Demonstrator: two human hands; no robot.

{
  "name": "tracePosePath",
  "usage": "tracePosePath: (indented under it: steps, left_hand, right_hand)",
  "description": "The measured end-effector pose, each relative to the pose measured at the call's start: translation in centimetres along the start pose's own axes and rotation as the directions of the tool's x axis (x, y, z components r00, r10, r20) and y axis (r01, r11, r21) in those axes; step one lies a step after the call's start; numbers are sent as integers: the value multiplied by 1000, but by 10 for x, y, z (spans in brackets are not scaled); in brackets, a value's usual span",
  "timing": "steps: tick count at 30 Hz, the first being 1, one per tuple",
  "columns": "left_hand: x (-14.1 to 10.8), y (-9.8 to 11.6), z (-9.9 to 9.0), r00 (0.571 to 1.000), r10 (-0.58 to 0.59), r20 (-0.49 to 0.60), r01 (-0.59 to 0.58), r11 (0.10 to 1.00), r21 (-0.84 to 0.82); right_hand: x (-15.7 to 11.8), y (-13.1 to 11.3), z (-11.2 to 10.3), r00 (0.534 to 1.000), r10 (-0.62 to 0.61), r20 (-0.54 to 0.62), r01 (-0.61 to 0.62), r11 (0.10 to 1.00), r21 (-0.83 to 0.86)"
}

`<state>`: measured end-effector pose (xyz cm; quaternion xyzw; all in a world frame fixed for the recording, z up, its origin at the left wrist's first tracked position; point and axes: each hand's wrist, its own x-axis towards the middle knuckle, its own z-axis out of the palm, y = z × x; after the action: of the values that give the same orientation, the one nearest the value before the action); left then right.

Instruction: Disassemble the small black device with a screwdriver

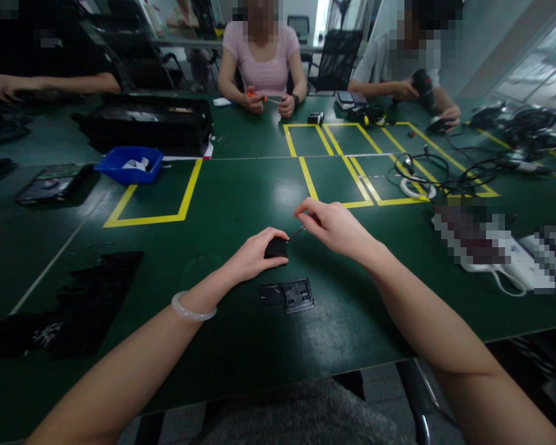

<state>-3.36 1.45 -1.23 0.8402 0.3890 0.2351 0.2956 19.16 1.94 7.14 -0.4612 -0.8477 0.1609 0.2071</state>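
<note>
Near the middle of the green table, my left hand (258,252) is closed on a small black block (277,248), thumb on the near side and fingers on the far side. My right hand (327,224) pinches a thin screwdriver (296,233), its handle mostly hidden by the fingers. The screwdriver's metal shaft slants down to the left, and its tip is at the block's upper right corner. Just below my hands, a black plastic frame (298,295) lies flat beside a thin dark piece (269,295).
A blue tray (130,165) with white bits stands at the back left, before a large black housing (152,120). Dark parts (88,296) lie at left. Cables (482,161) and a white power strip (514,262) are at right. Three people sit opposite.
</note>
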Motion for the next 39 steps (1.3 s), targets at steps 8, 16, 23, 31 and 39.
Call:
tracePosePath:
  steps: [8, 16, 23, 31, 39]
  left_hand:
    - [0, 1, 0, 1000, -1, 1, 1, 1000, 3]
    - [1, -2, 1, 1000, -13, 8, 13, 1000, 6]
    - [1, 0, 0, 1000, -16, 3, 16, 1000, 2]
    - [0, -1, 0, 1000, -4, 2, 4, 1000, 7]
    - [0, -1, 0, 1000, 2, -2, -2, 1000, 10]
  right_hand:
    - [0, -2, -1, 1000, 8, 11, -8, 1000, 1]
    - [0, 0, -1, 1000, -9, -2, 9, 1000, 15]
    - [0, 0, -1, 1000, 5, 8, -6, 1000, 7]
    - [0, -1, -2, 1000, 1, 11, -1, 1000, 24]
    - [-1, 0, -2, 999, -51, 9, 50, 998, 46]
